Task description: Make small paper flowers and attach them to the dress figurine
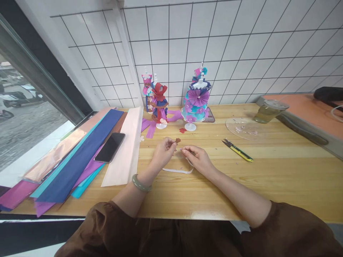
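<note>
My left hand [166, 150], with a green bangle at its wrist, pinches a small brown paper piece [178, 140] above the wooden table. Close by on the right, my right hand [197, 157] has its thumb and fingertips pressed together; what they hold is too small to name. A thin white strip [178, 171] curves on the table below the hands and runs up to my right hand. Just beyond the hands lies a red paper flower [182, 130]. Two small decorated dress forms, one red and purple [160, 103] and one turquoise and purple [197, 101], stand behind it.
Folded coloured paper [80, 160] and a black phone [109, 147] lie at the left. Yellow thread snips [238, 151] are on the right, before a clear plate [245, 129] of small beads. A cup [269, 111] stands at the back right. The tiled wall rises behind.
</note>
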Demonstrator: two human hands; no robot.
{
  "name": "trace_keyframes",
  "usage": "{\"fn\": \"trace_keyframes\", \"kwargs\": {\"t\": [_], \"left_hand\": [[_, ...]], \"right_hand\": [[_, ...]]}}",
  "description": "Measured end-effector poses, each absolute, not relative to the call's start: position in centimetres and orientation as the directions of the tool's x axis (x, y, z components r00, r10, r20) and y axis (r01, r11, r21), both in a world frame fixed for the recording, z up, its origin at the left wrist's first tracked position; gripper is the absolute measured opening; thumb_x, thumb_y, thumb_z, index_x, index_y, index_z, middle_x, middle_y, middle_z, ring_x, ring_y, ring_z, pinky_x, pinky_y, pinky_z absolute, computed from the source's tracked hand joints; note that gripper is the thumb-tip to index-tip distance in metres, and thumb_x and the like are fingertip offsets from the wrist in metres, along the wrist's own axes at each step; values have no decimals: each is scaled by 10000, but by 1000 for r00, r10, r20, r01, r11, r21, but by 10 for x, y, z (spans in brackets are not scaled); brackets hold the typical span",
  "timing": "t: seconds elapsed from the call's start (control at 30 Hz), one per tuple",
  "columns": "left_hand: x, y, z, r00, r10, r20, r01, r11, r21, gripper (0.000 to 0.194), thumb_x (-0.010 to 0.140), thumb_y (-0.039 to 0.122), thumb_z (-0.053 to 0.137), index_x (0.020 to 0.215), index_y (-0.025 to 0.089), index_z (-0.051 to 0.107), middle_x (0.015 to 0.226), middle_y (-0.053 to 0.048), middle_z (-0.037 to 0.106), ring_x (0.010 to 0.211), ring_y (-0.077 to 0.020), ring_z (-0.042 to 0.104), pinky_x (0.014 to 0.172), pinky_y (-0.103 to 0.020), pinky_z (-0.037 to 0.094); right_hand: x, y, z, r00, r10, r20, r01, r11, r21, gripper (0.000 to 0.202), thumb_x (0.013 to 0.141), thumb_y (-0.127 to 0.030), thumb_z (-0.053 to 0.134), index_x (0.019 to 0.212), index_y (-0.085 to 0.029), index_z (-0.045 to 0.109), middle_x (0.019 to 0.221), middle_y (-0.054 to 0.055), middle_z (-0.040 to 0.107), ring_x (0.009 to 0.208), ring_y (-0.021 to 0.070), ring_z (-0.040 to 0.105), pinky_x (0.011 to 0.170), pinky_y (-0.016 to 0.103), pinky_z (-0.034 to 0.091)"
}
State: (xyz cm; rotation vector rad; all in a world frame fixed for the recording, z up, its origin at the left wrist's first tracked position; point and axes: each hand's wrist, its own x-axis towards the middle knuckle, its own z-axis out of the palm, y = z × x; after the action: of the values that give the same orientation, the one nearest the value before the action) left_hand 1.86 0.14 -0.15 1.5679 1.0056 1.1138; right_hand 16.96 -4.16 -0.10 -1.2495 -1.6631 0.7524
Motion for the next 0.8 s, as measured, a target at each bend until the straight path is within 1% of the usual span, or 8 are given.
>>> {"fn": "trace_keyframes", "kwargs": {"t": [0.13,0.23,0.3,0.47,0.6,0.8], "left_hand": [[19,-4,-2,264,911,318,279,-388,878,168,760,312,496,773,154,552,710,-15,592,613,-88,527,550,-194,395],[20,-7,-1,300,888,348,316,-437,842,153,765,289,487,776,162,573,703,-8,600,597,-82,517,555,-195,387],[21,-8,-2,315,885,342,277,-431,859,159,768,288,483,789,162,578,718,-16,607,618,-90,529,570,-200,397],[24,-7,-3,333,896,295,96,-344,934,189,761,309,494,812,147,576,760,-42,626,679,-113,569,623,-226,438],[24,-8,-1,343,905,253,75,-295,953,191,746,311,517,799,143,591,769,-46,635,691,-117,576,633,-231,448],[22,-8,1,379,894,240,50,-278,959,230,741,328,533,834,134,616,806,-60,648,706,-126,586,644,-237,458]], "right_hand": [[167,-42,0,-43,956,289,359,285,-889,205,774,-341,507,798,-180,631,724,22,616,683,138,538,659,249,417],[166,-41,0,1,969,246,299,234,-925,215,743,-349,551,814,-171,649,709,27,627,654,136,542,637,252,423],[166,-40,0,15,976,217,252,206,-946,223,722,-353,578,813,-165,656,696,29,632,633,133,547,617,251,426],[168,-38,-1,46,982,181,162,172,-972,213,680,-354,623,776,-168,663,672,25,648,603,132,562,568,242,426],[169,-37,-1,65,984,164,131,155,-979,193,667,-341,641,764,-176,665,665,18,652,594,126,564,558,235,423],[172,-36,-3,61,989,137,69,133,-989,162,657,-318,657,745,-182,661,668,10,651,582,112,555,561,227,425]]}}
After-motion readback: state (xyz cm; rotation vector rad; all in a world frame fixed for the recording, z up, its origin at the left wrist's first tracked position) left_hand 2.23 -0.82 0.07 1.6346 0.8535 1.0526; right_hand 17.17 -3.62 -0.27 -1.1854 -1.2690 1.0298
